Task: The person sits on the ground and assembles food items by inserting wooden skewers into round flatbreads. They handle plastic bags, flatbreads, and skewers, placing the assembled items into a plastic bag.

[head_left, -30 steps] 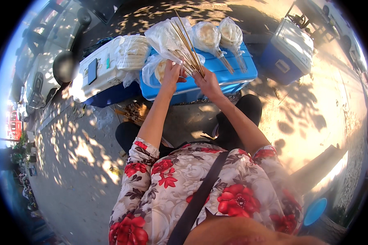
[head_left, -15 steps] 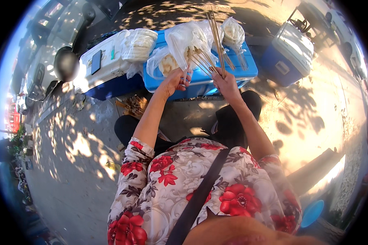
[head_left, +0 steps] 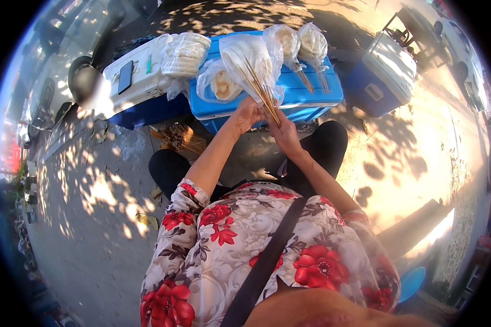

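Note:
Thin wooden skewers (head_left: 264, 91) are bunched in my right hand (head_left: 283, 132), their tips leaning up and left across a clear plastic bag (head_left: 240, 50). Closed beside the bag's near end is my left hand (head_left: 248, 114), touching the bunch's lower part; whether it grips the bag's edge is hidden. Whether the skewers lie inside the bag or over it, I cannot tell. The bag rests on the lid of a blue cooler (head_left: 202, 109). Left of it lies an open-looking bag with a pale round flat food (head_left: 223, 86).
Two bagged bundles of skewered pale rounds, one bundle (head_left: 285, 39) beside another bundle (head_left: 312, 43), lie on the cooler's right. At left, a white-lidded cooler (head_left: 139, 71) carries a phone (head_left: 125, 76) and bagged flat rounds (head_left: 185, 54). Another cooler (head_left: 384, 73) stands right. Skewers in a container (head_left: 177, 137) sit by my left knee.
My right hand has moved left and down, bringing the skewers from upright and spread to a tighter bunch over the bag. My left hand has shifted right, close to it.

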Demonstrator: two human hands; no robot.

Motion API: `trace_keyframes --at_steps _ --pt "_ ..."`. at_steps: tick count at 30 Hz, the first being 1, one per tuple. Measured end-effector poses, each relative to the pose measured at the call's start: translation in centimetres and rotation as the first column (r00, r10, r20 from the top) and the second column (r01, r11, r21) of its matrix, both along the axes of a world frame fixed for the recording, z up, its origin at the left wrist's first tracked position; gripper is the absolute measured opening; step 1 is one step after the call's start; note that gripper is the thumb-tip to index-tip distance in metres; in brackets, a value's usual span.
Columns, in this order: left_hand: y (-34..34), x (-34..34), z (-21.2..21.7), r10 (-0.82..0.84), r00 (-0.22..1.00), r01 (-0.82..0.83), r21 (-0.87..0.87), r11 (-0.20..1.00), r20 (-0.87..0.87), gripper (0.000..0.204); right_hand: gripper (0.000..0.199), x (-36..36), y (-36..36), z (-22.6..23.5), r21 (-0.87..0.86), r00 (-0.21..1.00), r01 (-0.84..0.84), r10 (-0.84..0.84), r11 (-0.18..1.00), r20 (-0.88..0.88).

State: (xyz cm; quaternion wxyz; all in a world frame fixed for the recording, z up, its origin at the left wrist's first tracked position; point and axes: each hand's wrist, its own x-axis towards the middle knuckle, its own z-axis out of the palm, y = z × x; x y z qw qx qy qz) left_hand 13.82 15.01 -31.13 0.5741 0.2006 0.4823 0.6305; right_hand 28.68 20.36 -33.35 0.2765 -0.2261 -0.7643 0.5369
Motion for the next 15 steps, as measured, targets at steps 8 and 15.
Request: trace_keyframes --at_steps 8,15 --pt "-0.1 3.1 -0.5 0.119 0.949 -0.173 0.164 0.971 0.293 0.046 0.038 1.5 -0.1 2.3 0.340 0.987 -0.127 0.087 0.932 0.132" --pt "-1.1 2.6 -1.4 0.274 0.910 -0.322 0.113 0.940 0.311 0.040 0.034 4.0 1.4 10.8 0.031 0.895 -0.311 0.281 0.950 0.347"
